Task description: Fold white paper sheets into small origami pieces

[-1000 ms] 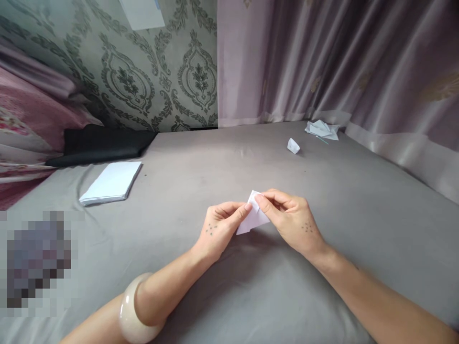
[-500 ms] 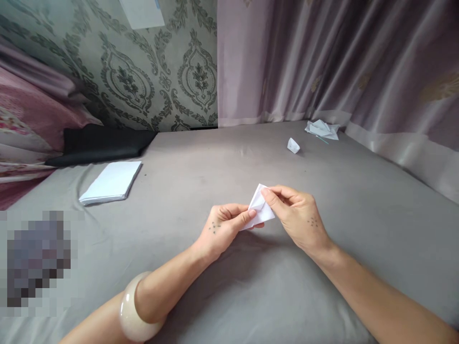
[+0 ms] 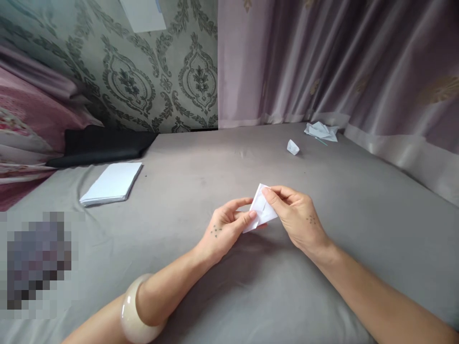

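Observation:
A small piece of folded white paper (image 3: 264, 206) is held between my two hands, above the grey cloth-covered surface (image 3: 201, 167). My left hand (image 3: 229, 224) pinches its lower left part, thumb on top and fingers behind. At the upper right edge, my right hand (image 3: 296, 212) grips the paper between thumb and fingers. Layers and a crease show on the paper's face. The fingertips behind it are partly hidden. A cream bangle (image 3: 138, 313) sits on my left forearm.
A stack of white paper (image 3: 113, 182) lies at the left, near a black cloth (image 3: 103, 145). Farther back are a small folded paper piece (image 3: 293, 147) and a pile of folded papers (image 3: 320, 130) with a thin greenish stick. A curtain (image 3: 279, 62) hangs behind. The lower left is pixelated.
My left index finger has lifted from behind the paper and my left thumb has shifted slightly. The paper's lower part has turned a little. Both hands keep hold.

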`<act>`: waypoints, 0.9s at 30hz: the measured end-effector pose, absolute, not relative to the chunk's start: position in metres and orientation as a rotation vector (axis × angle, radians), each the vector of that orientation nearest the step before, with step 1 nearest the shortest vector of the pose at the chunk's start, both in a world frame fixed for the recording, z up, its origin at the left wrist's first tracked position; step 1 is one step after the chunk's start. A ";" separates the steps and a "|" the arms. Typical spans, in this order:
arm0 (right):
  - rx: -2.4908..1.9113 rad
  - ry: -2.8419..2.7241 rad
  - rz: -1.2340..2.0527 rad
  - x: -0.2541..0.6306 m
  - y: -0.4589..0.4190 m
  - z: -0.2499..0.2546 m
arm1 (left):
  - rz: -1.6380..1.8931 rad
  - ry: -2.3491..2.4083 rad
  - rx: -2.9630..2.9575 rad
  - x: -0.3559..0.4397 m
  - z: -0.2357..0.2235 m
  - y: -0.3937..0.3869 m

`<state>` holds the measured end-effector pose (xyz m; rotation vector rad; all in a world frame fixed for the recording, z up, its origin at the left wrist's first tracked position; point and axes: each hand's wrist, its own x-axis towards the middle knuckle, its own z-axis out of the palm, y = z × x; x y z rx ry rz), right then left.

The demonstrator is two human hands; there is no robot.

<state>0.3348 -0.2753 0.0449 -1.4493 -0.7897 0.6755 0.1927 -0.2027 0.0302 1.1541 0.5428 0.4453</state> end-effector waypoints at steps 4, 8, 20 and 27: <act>-1.450 -0.806 0.674 0.337 -0.276 0.047 | 0.447 0.557 1.154 0.193 0.030 -0.201; -1.469 -0.827 0.629 0.336 -0.277 0.048 | 0.469 0.598 1.173 0.193 0.028 -0.201; -1.462 -0.815 0.604 0.341 -0.276 0.051 | 0.467 0.580 1.207 0.193 0.032 -0.204; -1.495 -0.755 0.463 0.347 -0.275 0.051 | 0.513 0.672 1.114 0.194 0.033 -0.204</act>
